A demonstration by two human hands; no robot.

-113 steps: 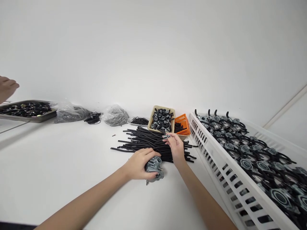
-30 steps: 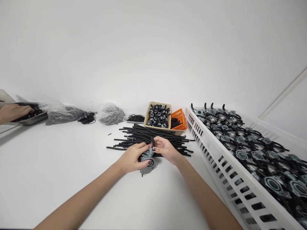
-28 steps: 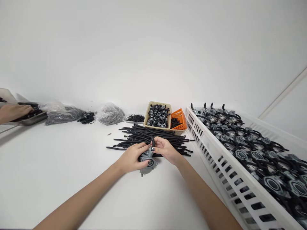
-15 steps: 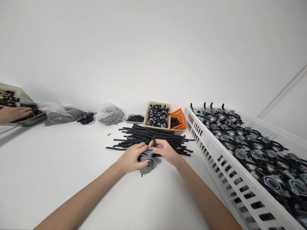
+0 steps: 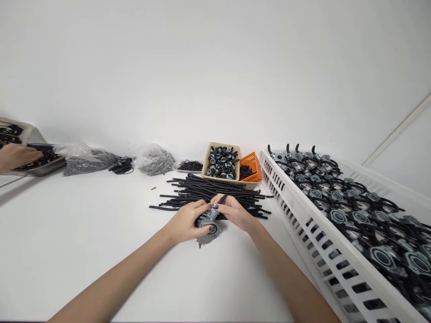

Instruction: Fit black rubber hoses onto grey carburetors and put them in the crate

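Observation:
A grey metal carburetor [image 5: 208, 229] is held just above or on the white table, in front of a pile of black rubber hoses [image 5: 215, 188]. My left hand [image 5: 190, 220] is closed around its left side, thumb across the round opening. At the top of the carburetor, my right hand [image 5: 234, 211] pinches a short black rubber tube [image 5: 222, 198] between thumb and fingers. The tube tilts up to the right, its lower end by the carburetor's top; my fingers partly hide where the two meet.
On the right stands a long white crate [image 5: 323, 229] filled with carburetors. Behind the hoses sit a beige bin [image 5: 204, 172] of black-and-metal parts and an orange basket [image 5: 257, 168]. Plastic bags [image 5: 155, 159] line the wall. Another person's hand [image 5: 20, 157] reaches over a metal tray [image 5: 50, 167] at far left.
The short tube has tipped from upright to leaning right, and my right hand has shifted slightly with it. My left hand keeps its hold on the carburetor. The other person's hand moved slightly left.

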